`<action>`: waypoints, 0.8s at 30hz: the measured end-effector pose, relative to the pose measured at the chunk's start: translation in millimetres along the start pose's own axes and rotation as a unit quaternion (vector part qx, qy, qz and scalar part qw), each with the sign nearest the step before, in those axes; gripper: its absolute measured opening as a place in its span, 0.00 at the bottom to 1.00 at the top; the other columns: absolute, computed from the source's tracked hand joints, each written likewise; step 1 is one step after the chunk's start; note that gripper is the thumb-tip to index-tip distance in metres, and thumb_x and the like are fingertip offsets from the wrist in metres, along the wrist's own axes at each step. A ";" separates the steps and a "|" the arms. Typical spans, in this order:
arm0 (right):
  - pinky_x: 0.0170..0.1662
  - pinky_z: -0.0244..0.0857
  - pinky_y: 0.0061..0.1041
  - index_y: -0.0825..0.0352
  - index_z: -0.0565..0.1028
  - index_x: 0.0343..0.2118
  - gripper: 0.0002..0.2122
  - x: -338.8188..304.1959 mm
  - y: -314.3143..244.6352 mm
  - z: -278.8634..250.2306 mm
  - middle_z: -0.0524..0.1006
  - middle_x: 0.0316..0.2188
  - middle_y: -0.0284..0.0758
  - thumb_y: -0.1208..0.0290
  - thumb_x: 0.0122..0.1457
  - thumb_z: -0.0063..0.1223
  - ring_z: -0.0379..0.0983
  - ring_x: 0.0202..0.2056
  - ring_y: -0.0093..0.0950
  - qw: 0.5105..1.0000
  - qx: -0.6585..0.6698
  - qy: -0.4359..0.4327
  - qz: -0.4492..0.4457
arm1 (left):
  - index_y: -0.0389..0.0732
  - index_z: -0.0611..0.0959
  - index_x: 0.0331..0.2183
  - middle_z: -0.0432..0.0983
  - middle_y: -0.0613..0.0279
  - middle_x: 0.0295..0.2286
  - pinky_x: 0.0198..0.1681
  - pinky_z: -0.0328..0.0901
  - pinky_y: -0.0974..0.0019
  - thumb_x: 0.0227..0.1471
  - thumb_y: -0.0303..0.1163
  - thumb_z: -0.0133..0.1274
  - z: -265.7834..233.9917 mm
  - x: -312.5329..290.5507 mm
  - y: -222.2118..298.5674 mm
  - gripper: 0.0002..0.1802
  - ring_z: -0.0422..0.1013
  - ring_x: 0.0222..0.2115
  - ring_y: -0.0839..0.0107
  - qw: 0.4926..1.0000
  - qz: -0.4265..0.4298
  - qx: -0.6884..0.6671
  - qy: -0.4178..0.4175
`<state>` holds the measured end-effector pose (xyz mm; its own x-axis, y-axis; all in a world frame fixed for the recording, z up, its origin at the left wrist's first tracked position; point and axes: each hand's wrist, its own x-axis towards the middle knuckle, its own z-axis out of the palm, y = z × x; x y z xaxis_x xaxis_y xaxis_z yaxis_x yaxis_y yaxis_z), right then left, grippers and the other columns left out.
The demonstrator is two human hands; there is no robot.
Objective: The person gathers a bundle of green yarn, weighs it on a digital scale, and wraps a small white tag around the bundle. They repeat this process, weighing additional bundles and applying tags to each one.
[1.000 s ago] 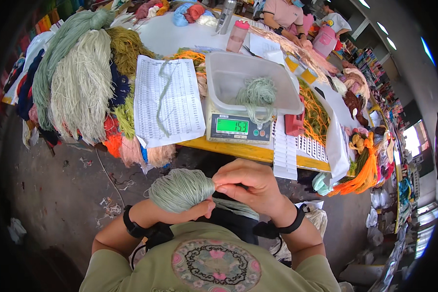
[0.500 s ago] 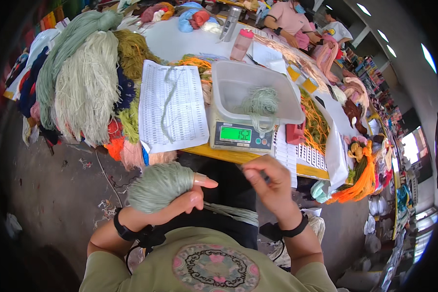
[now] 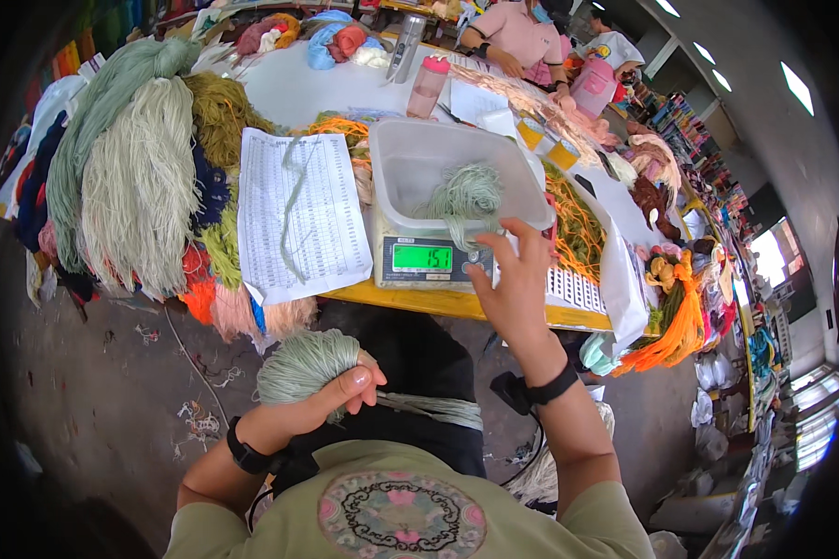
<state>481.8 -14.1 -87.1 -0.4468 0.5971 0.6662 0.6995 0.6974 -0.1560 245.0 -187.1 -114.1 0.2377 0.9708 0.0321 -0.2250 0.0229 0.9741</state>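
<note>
My left hand (image 3: 345, 389) is wrapped round a pale green ball of yarn (image 3: 303, 366) above my lap. A bundle of similar pale green yarn (image 3: 438, 410) lies across my dark trousers beside it. My right hand (image 3: 520, 284) is raised at the front right corner of the digital scale (image 3: 378, 270), its thumb and forefinger spread apart with nothing visible between them. On the scale sits a translucent plastic tub (image 3: 405, 154). Inside it rests a loose heap of pale green yarn (image 3: 466, 194), some strands hanging over the tub's front rim. The scale's green display is lit.
Left of the scale lies a printed sheet (image 3: 331, 224) with a green strand (image 3: 294, 205) on it. Thick hanks of yarn (image 3: 135, 186) hang over the table's left end. A pink-lidded bottle (image 3: 427, 88) stands behind the tub. Two people (image 3: 517, 42) are at the far side.
My right hand has moved forward and up to the scale's front right corner, its fingers spreading apart. My left hand still holds the ball, its forefinger now curled in.
</note>
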 end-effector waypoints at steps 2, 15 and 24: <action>0.52 0.53 0.42 0.61 0.75 0.40 0.20 6.1 0.0 6.2 0.66 0.50 0.41 0.74 0.40 0.66 0.61 0.52 0.43 0.998 -0.048 -0.020 -0.019 | 0.36 0.79 0.34 0.75 0.65 0.23 0.25 0.63 0.77 0.61 0.37 0.47 0.9 -0.9 0.6 0.14 0.68 0.22 0.81 1.000 -0.001 0.015 0.008; 0.32 0.59 0.23 0.64 0.72 0.34 0.10 -47.2 107.7 -170.2 0.69 0.21 0.27 0.61 0.62 0.47 0.65 0.26 0.20 0.805 0.254 0.447 0.296 | 0.37 0.79 0.31 0.74 0.61 0.21 0.21 0.62 0.75 0.56 0.48 0.54 -57.3 -26.6 9.3 0.21 0.68 0.17 0.78 0.967 0.196 -0.029 0.161; 0.25 0.61 0.18 0.66 0.76 0.37 0.06 -50.6 -36.7 -172.8 0.76 0.25 0.29 0.76 0.58 0.54 0.68 0.24 0.14 0.929 0.151 -0.041 0.335 | 0.41 0.47 0.65 0.54 0.49 0.61 0.29 0.64 0.74 0.52 0.51 0.55 12.1 39.3 22.4 0.51 0.69 0.47 0.62 0.973 0.070 -0.170 -0.141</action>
<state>575.1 -138.4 10.9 -0.0169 0.9570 0.2896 0.6528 0.2300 -0.7218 260.8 -151.4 -88.3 0.4216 0.8668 0.2662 -0.5620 0.0194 0.8269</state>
